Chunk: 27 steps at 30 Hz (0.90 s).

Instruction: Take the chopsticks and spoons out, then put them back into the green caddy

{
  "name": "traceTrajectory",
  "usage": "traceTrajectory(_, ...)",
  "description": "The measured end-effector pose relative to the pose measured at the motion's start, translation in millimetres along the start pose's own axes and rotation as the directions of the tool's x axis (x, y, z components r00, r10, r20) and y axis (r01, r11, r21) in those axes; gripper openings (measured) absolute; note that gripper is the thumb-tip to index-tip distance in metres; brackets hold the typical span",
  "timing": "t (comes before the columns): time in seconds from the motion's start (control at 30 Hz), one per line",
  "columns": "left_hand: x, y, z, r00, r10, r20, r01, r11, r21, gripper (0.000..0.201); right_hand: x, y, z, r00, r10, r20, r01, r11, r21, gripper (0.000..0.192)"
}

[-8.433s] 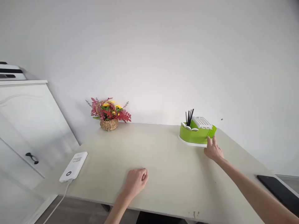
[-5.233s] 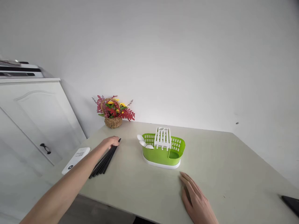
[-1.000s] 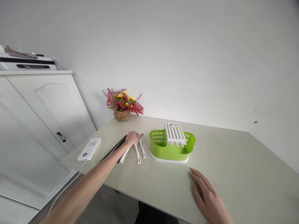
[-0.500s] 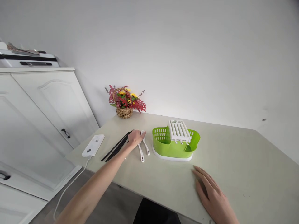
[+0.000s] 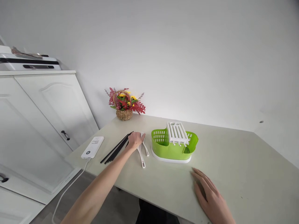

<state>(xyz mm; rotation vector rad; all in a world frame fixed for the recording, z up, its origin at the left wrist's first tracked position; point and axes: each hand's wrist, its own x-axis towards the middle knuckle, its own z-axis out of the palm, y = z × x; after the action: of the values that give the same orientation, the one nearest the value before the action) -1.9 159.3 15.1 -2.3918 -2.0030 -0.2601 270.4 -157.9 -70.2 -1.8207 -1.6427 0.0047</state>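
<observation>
We look down on a pale beige counter (image 5: 233, 161) set against a plain white wall, with a white cabinet (image 5: 42, 118) at the left that carries a flat white and black appliance (image 5: 28, 62) on top. A small wicker basket of red and yellow flowers (image 5: 125, 105) stands at the back of the counter by the wall, and a white power bank (image 5: 92, 147) lies near the left edge with its cable hanging off; it bears a small printed label that we cannot read. Our left hand (image 5: 135, 140) is stretched out, its fingers lying loosely curled over the bowl ends of the white spoons (image 5: 143, 155), whose handles point back toward us; we cannot tell whether this grip closes on them or only rests there. Just to the left of the spoons lies a bundle of black chopsticks (image 5: 115, 151), and just to their right stands the green caddy (image 5: 174, 147) with its white slotted insert. Our right hand (image 5: 212, 199) lies flat on the counter near its front edge, grip open and holding nothing. Against half a second ago, little has changed: both hands lie much as they did, and the view has tilted slightly.
</observation>
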Motion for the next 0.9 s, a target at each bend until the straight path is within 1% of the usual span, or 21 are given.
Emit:
traceTrajectory(0.23,8,8,-1.8,0.996,0.057,0.070,-0.063,0.994,0.087,0.054,-1,-2,-3,1.000,0.002,0.017,-0.002,1.000,-0.005,0.040)
traceTrajectory(0.33,9,14,-5.3,0.995,0.064,0.076,-0.072,0.991,0.115,0.056,-1,-1,-3,1.000,0.002,0.016,-0.002,1.000,-0.004,0.040)
traceTrajectory(0.4,8,17,-10.9,0.995,0.072,0.064,-0.079,0.989,0.128,0.059,-1,-1,-2,1.000,0.003,0.013,-0.003,1.000,0.000,0.040)
traceTrajectory(0.5,8,19,-28.2,0.996,0.092,0.005,-0.092,0.986,0.142,0.062,0,0,-1,1.000,0.004,0.007,-0.004,1.000,0.008,0.040)
traceTrajectory(0.57,9,23,-46.7,0.988,0.127,-0.093,-0.115,0.985,0.127,0.059,0,0,1,1.000,0.001,0.004,-0.001,1.000,0.013,0.040)
traceTrajectory(0.6,9,27,-57.6,0.975,0.156,-0.160,-0.141,0.985,0.102,0.055,0,0,1,1.000,0.000,0.003,0.000,1.000,0.014,0.040)
traceTrajectory(0.63,9,33,-69.2,0.953,0.193,-0.235,-0.182,0.981,0.064,0.050,0,0,2,1.000,-0.001,0.001,0.001,1.000,0.015,0.039)
traceTrajectory(0.67,7,41,-80.9,0.920,0.234,-0.315,-0.241,0.970,0.018,0.045,0,0,2,1.000,-0.001,0.000,0.001,1.000,0.014,0.039)
traceTrajectory(0.7,3,52,-92.3,0.879,0.276,-0.390,-0.312,0.949,-0.031,0.039,0,0,2,1.000,-0.001,-0.002,0.001,1.000,0.013,0.039)
traceTrajectory(0.77,-12,81,-111.6,0.778,0.361,-0.513,-0.480,0.870,-0.115,0.032,0,0,2,1.000,0.001,-0.003,-0.001,1.000,0.012,0.039)
traceTrajectory(0.83,-39,113,-123.0,0.677,0.451,-0.581,-0.639,0.751,-0.163,0.032,0,0,1,1.000,0.007,-0.003,-0.007,1.000,0.011,0.039)
traceTrajectory(0.87,-57,129,-124.8,0.645,0.492,-0.584,-0.689,0.705,-0.167,0.035,0,0,1,1.000,0.009,-0.003,-0.009,1.000,0.010,0.039)
traceTrajectory(0.9,-76,142,-123.9,0.622,0.540,-0.568,-0.724,0.673,-0.153,0.038,1,-1,1,1.000,0.008,-0.004,-0.008,1.000,0.009,0.039)
